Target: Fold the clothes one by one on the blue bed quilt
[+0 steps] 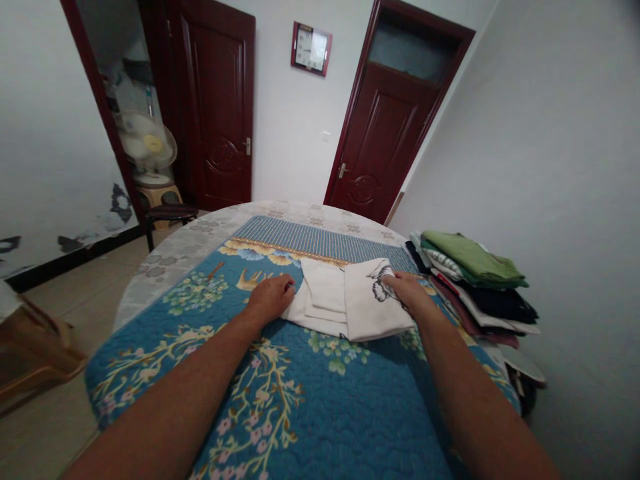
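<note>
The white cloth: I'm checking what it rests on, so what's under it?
A flowered blue quilt shows around the white cloth; whatever lies directly beneath is covered and cannot be seen.

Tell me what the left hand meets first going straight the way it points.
The folded white cloth, most likely; the left hand is at its edge, perhaps touching it.

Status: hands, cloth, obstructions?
Right hand pinching white cloth at printed end; left hand at opposite edge, grip unclear. Cloth folded over, on blue quilt. Clothes stack right, apart from cloth.
</note>
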`<state>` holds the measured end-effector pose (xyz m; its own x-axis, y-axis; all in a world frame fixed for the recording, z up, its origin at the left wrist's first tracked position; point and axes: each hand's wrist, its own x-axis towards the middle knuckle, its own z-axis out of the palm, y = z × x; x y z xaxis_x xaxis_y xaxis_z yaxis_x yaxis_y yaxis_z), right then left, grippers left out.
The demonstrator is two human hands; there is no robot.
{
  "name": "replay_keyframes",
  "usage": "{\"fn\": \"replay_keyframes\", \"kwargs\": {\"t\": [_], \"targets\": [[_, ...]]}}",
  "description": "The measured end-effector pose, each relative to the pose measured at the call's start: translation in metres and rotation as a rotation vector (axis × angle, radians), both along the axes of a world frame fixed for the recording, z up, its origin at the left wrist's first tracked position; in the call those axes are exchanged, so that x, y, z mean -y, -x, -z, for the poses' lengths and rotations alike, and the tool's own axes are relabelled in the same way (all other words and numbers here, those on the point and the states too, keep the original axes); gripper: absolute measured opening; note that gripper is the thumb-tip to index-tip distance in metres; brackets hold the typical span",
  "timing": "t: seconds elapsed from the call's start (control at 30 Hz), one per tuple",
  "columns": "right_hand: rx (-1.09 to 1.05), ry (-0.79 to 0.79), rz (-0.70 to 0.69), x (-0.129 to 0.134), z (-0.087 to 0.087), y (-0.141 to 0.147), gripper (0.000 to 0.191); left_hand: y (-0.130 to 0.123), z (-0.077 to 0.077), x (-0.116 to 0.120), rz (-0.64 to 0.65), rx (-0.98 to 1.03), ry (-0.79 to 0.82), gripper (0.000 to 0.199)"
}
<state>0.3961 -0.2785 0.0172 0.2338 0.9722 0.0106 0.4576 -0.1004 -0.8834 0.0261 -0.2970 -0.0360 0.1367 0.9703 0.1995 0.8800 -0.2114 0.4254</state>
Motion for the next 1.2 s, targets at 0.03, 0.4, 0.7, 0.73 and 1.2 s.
{"fn": "replay_keyframes", "kwargs": {"t": [0.03,0.4,0.7,0.73,1.2], "targets": [[0.034,-0.012,0.021,0.0,-0.007,0.006,0.031,0.0,0.001,-0.001,-0.001,0.021,0.001,0.031],[-0.067,-0.016,-0.171,-0.005,-0.031,0.152,0.042,0.004,0.01,-0.012,0.027,0.545,0.121,0.036],[0.509,-0.385,-0.287,0.002,0.028,0.161,0.029,0.005,0.008,-0.01,-0.005,0.571,0.167,0.045],[0.598,-0.439,-0.287,0.005,0.037,0.156,0.032,0.003,0.008,-0.009,0.004,0.526,0.162,0.048],[0.831,-0.216,-0.264,0.025,0.073,0.162,0.065,-0.016,0.019,-0.001,0.031,0.409,-0.03,0.059]]}}
